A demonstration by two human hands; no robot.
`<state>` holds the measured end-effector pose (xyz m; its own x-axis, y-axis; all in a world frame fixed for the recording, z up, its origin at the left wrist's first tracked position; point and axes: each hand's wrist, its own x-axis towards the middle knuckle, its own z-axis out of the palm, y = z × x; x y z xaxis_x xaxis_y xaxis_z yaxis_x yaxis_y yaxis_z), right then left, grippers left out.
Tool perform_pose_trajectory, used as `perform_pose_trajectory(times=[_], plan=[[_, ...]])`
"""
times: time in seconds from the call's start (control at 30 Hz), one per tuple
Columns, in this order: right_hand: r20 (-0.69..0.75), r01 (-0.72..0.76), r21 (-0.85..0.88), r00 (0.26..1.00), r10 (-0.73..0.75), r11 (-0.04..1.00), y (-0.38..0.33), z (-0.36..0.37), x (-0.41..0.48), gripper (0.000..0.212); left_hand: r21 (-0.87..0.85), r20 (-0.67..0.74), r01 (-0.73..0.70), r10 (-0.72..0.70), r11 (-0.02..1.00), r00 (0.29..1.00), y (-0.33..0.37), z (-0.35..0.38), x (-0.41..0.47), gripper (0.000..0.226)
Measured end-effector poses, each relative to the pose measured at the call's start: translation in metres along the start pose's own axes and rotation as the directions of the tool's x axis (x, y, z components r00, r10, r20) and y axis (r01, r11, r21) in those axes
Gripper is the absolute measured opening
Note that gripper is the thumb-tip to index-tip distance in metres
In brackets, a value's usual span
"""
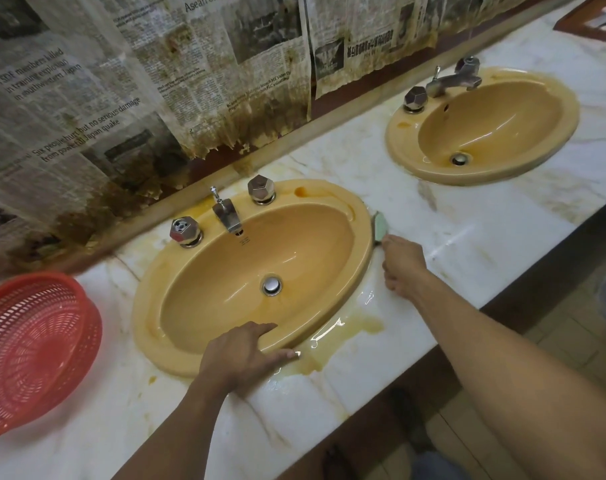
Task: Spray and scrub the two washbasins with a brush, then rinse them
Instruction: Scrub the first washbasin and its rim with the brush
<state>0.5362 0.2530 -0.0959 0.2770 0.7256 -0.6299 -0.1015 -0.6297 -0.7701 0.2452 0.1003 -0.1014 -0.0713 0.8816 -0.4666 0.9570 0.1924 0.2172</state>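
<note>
A long white marble worktop (467, 237) has two orange-yellow washbasins set into it. The near washbasin (149, 306) is in the middle and the far washbasin (398, 140) is off to the right, well apart from it. The left hand (239, 355) lies flat on the front rim of the near washbasin, with its fingers out straight, and it holds nothing. The right hand (402, 268) has its fingers curled round a pale green brush (380, 226). The brush looks blurry. It sits right at the right edge of the near washbasin, where the rim meets the worktop. A brown puddle (329, 341) lies on the wet worktop just beside the front rim, between the two hands. At the back of the near washbasin there is a shiny tap (227, 216) with a knob (185, 230) on its left side and another knob (261, 190) on its right. A round silver plug (272, 285) sits at the bottom of the bowl. The far washbasin has a tap (450, 81) at its back and a drain hole (460, 159) at the bottom. A red plastic basket (34, 348) sits on the worktop to the left of the near washbasin. Old newspaper (86, 81) covers the wall behind, and its bottom edge is brown, stained and torn.
</note>
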Motion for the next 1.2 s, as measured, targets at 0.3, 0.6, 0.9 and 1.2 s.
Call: perform_pose_trajectory(times=[0.3,0.6,0.9,1.2], plan=[[0.205,0.047,-0.145,0.979,-0.017,0.988,0.059,-0.038,-0.058,0.027,0.009,0.030,0.053,-0.053,0.999,0.998,0.005,-0.002,0.003,0.109],[0.450,0.575,-0.648,0.818,-0.359,0.499,-0.025,-0.056,0.003,0.036,-0.003,-0.010,0.282,-0.282,0.960,0.959,0.028,0.005,0.009,0.100],[0.804,0.807,-0.589,0.582,-0.124,-0.035,-0.013,-0.042,-0.043,0.044,-0.052,-0.147,0.546,-0.547,0.836,0.824,0.053,0.016,0.028,0.055],[0.509,0.573,-0.738,0.819,-0.264,0.356,-0.063,-0.073,0.070,0.039,-0.141,-0.213,0.578,-0.595,0.804,0.775,0.054,0.022,0.029,0.042]])
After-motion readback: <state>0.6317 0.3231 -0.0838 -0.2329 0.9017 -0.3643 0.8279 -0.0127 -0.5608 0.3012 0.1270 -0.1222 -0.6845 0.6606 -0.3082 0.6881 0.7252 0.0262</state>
